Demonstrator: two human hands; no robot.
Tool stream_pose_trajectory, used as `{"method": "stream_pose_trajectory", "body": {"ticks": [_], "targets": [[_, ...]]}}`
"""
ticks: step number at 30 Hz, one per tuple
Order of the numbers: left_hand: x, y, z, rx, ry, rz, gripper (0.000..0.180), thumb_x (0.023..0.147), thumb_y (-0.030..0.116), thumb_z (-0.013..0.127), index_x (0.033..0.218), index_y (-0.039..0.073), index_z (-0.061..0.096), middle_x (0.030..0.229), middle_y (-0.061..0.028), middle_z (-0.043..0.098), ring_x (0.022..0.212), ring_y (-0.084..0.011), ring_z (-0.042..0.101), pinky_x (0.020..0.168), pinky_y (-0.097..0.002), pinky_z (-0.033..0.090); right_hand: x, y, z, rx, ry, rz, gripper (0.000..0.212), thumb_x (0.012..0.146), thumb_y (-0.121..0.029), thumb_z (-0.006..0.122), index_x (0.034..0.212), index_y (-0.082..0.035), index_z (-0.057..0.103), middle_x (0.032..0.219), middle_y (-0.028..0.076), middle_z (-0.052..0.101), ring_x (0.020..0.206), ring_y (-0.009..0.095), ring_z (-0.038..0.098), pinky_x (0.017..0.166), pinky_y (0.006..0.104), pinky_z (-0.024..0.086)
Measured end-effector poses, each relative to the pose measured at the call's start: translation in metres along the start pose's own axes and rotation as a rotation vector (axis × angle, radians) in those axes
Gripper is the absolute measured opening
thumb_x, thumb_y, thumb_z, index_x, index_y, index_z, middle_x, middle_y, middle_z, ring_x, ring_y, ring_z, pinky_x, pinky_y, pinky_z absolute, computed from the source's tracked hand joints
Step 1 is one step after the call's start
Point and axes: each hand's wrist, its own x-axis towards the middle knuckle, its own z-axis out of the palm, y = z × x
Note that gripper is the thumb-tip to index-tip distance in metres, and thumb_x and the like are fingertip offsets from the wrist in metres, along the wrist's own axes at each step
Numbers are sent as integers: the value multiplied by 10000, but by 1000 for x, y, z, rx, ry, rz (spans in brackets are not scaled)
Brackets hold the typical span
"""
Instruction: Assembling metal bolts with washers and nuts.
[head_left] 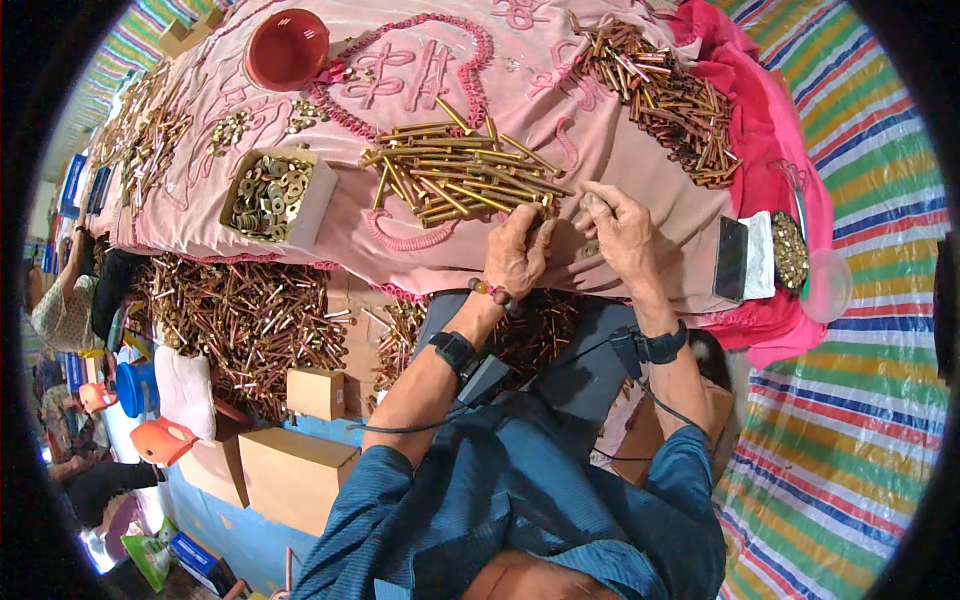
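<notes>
A pile of long brass-coloured bolts [460, 170] lies on the pink cloth [400, 270] in front of me. My left hand [518, 248] is at the pile's near right edge, its fingers closed round the end of a bolt [547, 204]. Just to the right, my right hand [617, 232] is raised with thumb and fingertips pinched together; whatever is between them is too small to make out. Beneath its fingers a few small washers [590, 248] rest on the cloth. To the left stands an open carton [313, 205] of flat washers [268, 195].
A red bowl [287, 50] stands at the far left. More bolts [660, 95] lie at the far right, near a phone [731, 258] and a bag of small parts [789, 250]. Heaped bolts [240, 330] and cardboard boxes [297, 478] are below left. People sit at the left rim.
</notes>
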Motion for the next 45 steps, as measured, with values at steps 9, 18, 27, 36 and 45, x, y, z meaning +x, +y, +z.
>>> {"method": "stream_pose_trajectory", "body": {"ticks": [9,18,27,36,45], "targets": [[1,-6,4,18,1,95,178,935,38,667,1110,24,638,826,-155,643,698,-288,686,613,-373,515,0,-9,22,130,-63,-10,301,1049,-225,625,1237,2,686,921,56,702,700,104,675,627,246,540],[-1,-13,3,-4,21,136,262,943,54,657,1204,43,642,953,-219,676,868,-408,702,725,-425,550,-14,-26,30,-156,-15,-80,217,988,-140,687,1152,3,694,937,81,689,675,125,626,635,275,522],[-2,-15,4,-4,4,86,209,972,119,658,1160,33,626,977,-223,660,917,-442,667,755,-472,532,-5,6,13,189,58,69,234,983,-210,724,1079,1,691,910,25,702,703,67,621,616,222,504],[-4,-20,9,-9,13,135,252,971,109,641,1206,21,617,1071,-230,666,1009,-441,651,845,-477,544,-14,-14,24,-298,-15,-171,215,973,-104,644,1141,20,696,968,137,656,930,272,649,814,400,487],[-9,-28,7,-38,2,116,231,910,18,614,1142,15,607,969,-225,625,960,-466,623,789,-478,509,-30,-35,28,-511,-86,-242,191,965,-123,653,1090,19,678,1040,206,661,945,391,641,819,453,492]]}}
